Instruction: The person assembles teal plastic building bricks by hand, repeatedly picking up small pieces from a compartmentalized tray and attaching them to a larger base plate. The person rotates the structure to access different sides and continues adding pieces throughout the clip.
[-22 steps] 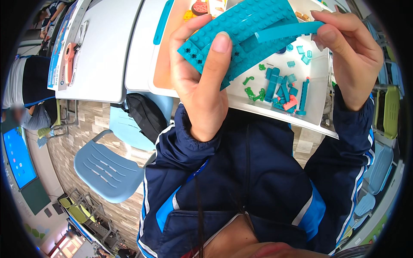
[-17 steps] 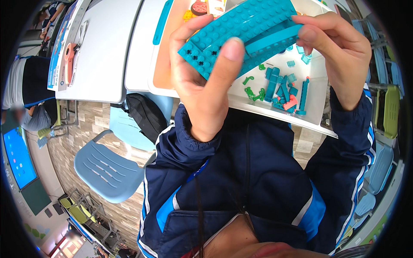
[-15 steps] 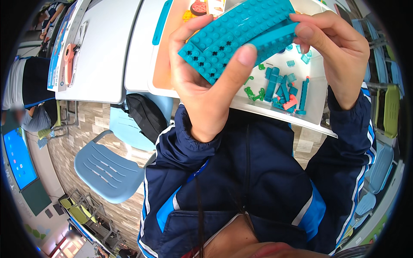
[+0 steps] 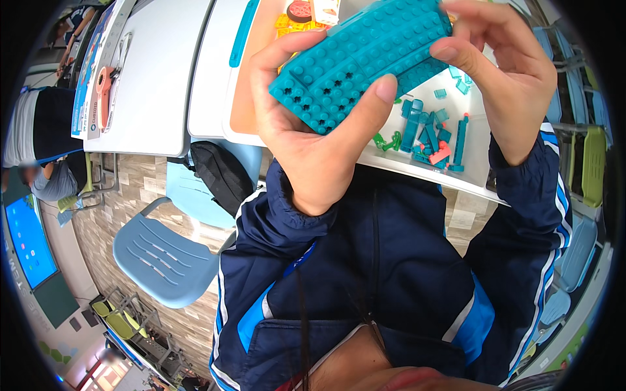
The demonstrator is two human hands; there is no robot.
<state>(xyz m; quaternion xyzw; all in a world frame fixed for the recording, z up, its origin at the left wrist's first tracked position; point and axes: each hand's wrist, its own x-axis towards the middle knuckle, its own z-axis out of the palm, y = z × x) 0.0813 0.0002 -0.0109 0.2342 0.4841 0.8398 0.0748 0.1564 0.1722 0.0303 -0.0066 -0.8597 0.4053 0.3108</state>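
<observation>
Above the near edge of a white bench [image 4: 163, 98], a person holds a teal studded brick assembly [image 4: 365, 55] in both bare hands. The left hand [image 4: 313, 140] wraps its left end, fingers curled over the far side and thumb pressed on the near face. The right hand [image 4: 502, 78] pinches the right end with thumb and fingertips. Both grips are closed on the piece, which sits tilted, clear of the bench. Below it lie loose teal, green and pink bricks [image 4: 430, 133]. To work it well, the left hand should likely stay as the firm support while the right presses squarely, so the studs seat evenly. A blue chair [image 4: 163, 257] stands to the left.
</observation>
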